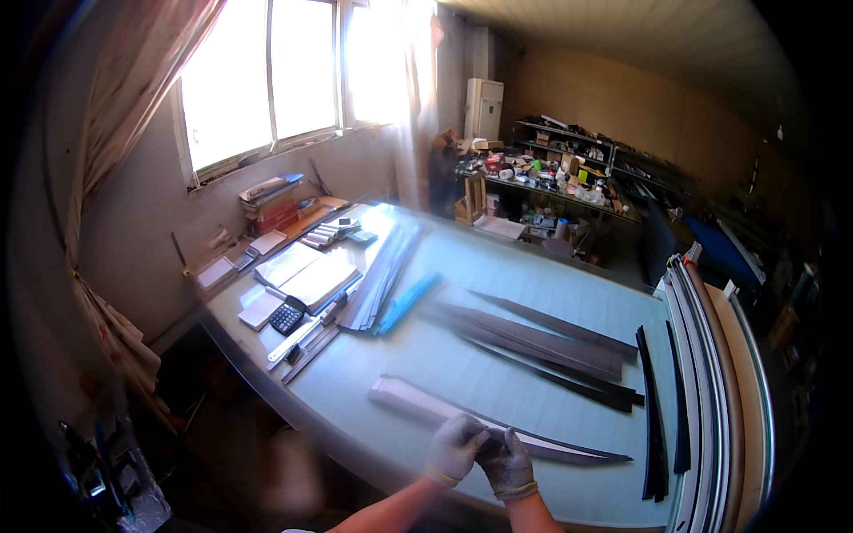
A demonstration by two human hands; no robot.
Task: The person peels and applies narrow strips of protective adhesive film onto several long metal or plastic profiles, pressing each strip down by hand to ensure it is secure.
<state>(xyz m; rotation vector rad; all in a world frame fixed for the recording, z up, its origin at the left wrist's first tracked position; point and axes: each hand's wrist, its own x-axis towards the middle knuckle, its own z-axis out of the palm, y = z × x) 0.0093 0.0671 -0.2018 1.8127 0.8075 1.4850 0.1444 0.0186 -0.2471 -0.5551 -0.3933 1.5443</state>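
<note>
Both of my hands wear pale grey work gloves and meet close together at the near edge of the glass-topped table. My left hand (456, 449) has its fingers closed, pinching at a small dark piece between the hands. My right hand (508, 469) is closed against the same dark piece, whose kind I cannot make out. Just beyond them lies a long, tapering strip (410, 400), pale on top with a dark edge; the hands cover part of it. Farther off, several long grey-black strips (551, 343) lie in a loose stack.
Narrow black strips (653, 417) lie at the table's right, beside upright rolls and boards (711, 382). To the left are an open notebook (311, 277), a black calculator (287, 314) and a ruler (302, 342). Clear and blue film strips (409, 302) lie mid-table. A cluttered bench (551, 182) stands behind.
</note>
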